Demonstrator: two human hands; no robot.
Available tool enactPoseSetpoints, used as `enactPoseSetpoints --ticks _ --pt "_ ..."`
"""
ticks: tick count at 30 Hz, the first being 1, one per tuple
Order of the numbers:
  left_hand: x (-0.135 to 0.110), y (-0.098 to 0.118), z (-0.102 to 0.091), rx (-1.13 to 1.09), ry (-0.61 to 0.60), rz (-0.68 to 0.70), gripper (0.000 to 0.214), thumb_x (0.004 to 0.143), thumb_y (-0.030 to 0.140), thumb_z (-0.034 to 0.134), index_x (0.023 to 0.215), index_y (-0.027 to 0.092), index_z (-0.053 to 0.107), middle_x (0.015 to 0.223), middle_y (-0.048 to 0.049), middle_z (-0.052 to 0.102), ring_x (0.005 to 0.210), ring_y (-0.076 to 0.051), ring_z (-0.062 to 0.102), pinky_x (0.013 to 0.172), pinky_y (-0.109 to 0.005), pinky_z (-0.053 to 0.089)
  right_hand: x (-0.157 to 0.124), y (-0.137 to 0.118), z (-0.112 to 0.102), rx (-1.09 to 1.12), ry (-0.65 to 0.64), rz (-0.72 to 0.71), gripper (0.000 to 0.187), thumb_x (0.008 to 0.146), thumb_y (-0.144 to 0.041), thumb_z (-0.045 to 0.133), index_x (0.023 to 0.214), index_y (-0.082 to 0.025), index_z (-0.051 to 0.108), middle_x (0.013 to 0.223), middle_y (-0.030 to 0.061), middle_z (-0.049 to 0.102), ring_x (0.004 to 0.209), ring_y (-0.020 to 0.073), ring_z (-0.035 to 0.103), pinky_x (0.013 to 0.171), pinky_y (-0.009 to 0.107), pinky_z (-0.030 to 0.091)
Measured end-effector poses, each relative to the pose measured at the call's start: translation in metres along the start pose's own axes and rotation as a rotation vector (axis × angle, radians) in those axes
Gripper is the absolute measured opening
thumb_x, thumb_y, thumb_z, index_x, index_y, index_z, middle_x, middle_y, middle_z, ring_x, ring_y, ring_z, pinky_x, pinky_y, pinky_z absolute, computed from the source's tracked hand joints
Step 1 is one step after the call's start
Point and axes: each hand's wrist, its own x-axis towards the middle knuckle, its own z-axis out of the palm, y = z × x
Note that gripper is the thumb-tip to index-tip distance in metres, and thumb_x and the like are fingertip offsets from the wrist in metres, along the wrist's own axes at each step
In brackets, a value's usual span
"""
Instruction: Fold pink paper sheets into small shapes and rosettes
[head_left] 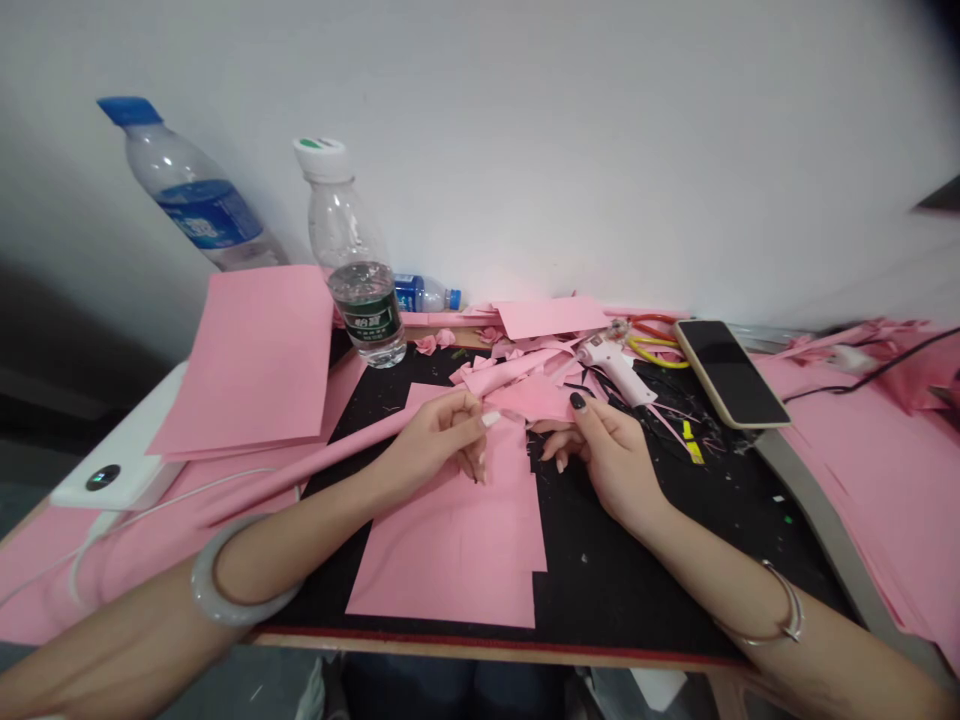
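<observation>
The left hand [442,440] pinches the pink paper strip [315,455], which runs out from under its fingers toward the lower left; the right hand [607,455] grasps a creased pink paper piece [525,398] between thumb and forefinger, its dark-painted thumbnail resting on the paper; the hands nearly meet, and the piece lies just beside the left fingertips, though whether strip and piece join cannot be told; both pieces are matte, folded and slightly crumpled; a stone bangle [240,570] circles the left wrist and a thin metal bangle [780,615] the right; beneath the hands lies a large pink sheet [450,560] with stepped, cut edges, on a black mat [645,570] dotted with paper scraps; pink offcuts [525,355] pile just ahead of the hands, touching a white glue gun [615,368]; a phone [731,372] lies face up to the right, near yellow and red loops [656,345]; a stack of pink sheets [247,360] rests at left, beside a white box [105,480] with a white cable [172,510]; a clear water bottle [352,255] stands at the back, a blue-capped bottle [187,185] leans on the white wall [525,130], and a small bottle [424,293] lies on its side between them and the offcuts.
</observation>
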Motion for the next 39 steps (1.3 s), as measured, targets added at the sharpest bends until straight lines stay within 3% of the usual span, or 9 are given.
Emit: enactPoseSetpoints --ticks 6,10,14,19,21,23,26,29,39 --pt "-0.002 0.003 0.002 0.143 0.105 0.118 0.02 0.084 0.035 0.055 0.082 0.021 0.04 0.056 0.0094 0.045 0.038 -0.006 0.048 0.04 -0.018 0.039 -0.001 -0.006 0.003 -0.039 -0.139 0.062 0.035 0.088 -0.045 0.048 0.072 -0.015 0.054 0.07 0.0075 0.068 0.048 0.0118 0.058 0.044 0.022 0.044" --pt "-0.004 0.002 0.003 0.475 0.048 0.126 0.019 0.079 0.033 0.06 0.078 0.017 0.05 0.061 0.0062 0.045 0.045 -0.006 0.041 0.042 -0.018 0.031 -0.005 -0.01 0.006 -0.173 -0.263 0.029 0.033 0.089 -0.042 0.047 0.072 -0.015 0.054 0.059 0.0042 0.064 0.047 0.0116 0.058 0.046 0.022 0.045" --pt "-0.005 -0.002 0.003 0.748 0.042 0.225 0.025 0.08 0.027 0.056 0.058 0.015 0.052 0.054 0.0037 0.042 0.051 -0.009 0.036 0.046 -0.021 0.025 -0.011 -0.011 0.009 -0.259 -0.265 0.023 0.022 0.088 -0.032 0.048 0.1 -0.014 0.053 0.056 -0.0007 0.06 0.049 0.0122 0.058 0.048 0.022 0.045" --pt "-0.007 -0.002 0.004 0.821 0.228 0.307 0.032 0.08 0.026 0.055 0.052 0.016 0.043 0.054 0.0038 0.04 0.053 -0.01 0.035 0.048 -0.021 0.026 -0.016 -0.011 0.015 -0.353 -0.248 0.029 0.054 0.078 -0.014 0.054 0.127 -0.02 0.032 0.067 -0.004 0.058 0.053 0.0103 0.056 0.05 0.02 0.042" --pt "-0.009 -0.001 0.005 0.839 0.272 0.308 0.032 0.08 0.027 0.055 0.052 0.016 0.045 0.054 0.0037 0.04 0.053 -0.01 0.037 0.049 -0.022 0.027 -0.016 -0.009 0.017 -0.358 -0.27 0.051 0.057 0.078 -0.013 0.055 0.129 -0.021 0.031 0.069 -0.0042 0.058 0.053 0.0094 0.053 0.049 0.019 0.04" --pt "-0.009 0.0 0.005 0.799 0.258 0.28 0.027 0.082 0.029 0.054 0.059 0.014 0.054 0.058 0.002 0.047 0.057 -0.011 0.042 0.052 -0.022 0.031 -0.016 -0.008 0.018 -0.341 -0.304 0.071 0.044 0.079 -0.016 0.055 0.121 -0.019 0.04 0.067 -0.0041 0.058 0.052 0.0091 0.051 0.049 0.019 0.039" --pt "-0.008 0.0 0.005 0.627 0.191 0.233 0.025 0.084 0.032 0.053 0.071 0.013 0.063 0.068 -0.0008 0.059 0.063 -0.013 0.05 0.056 -0.022 0.038 -0.014 -0.006 0.016 -0.324 -0.323 0.075 0.009 0.085 -0.024 0.052 0.09 -0.017 0.053 0.061 -0.0033 0.056 0.052 0.0093 0.051 0.053 0.021 0.041" --pt "-0.006 -0.001 0.003 0.474 0.176 0.19 0.026 0.082 0.034 0.055 0.07 0.013 0.065 0.071 -0.0023 0.064 0.065 -0.015 0.054 0.057 -0.023 0.042 -0.013 -0.007 0.013 -0.324 -0.25 0.046 0.02 0.089 -0.033 0.047 0.076 -0.017 0.049 0.056 -0.0022 0.057 0.049 0.0096 0.05 0.05 0.021 0.04" --pt "-0.001 -0.002 0.0 0.108 0.063 0.08 0.018 0.079 0.024 0.062 0.089 0.012 0.07 0.082 -0.0056 0.069 0.076 -0.017 0.064 0.07 -0.027 0.051 -0.004 -0.005 0.009 -0.017 -0.155 0.063 0.023 0.083 -0.033 0.058 0.096 -0.015 0.055 0.051 -0.0031 0.06 0.04 0.01 0.052 0.043 0.021 0.042"
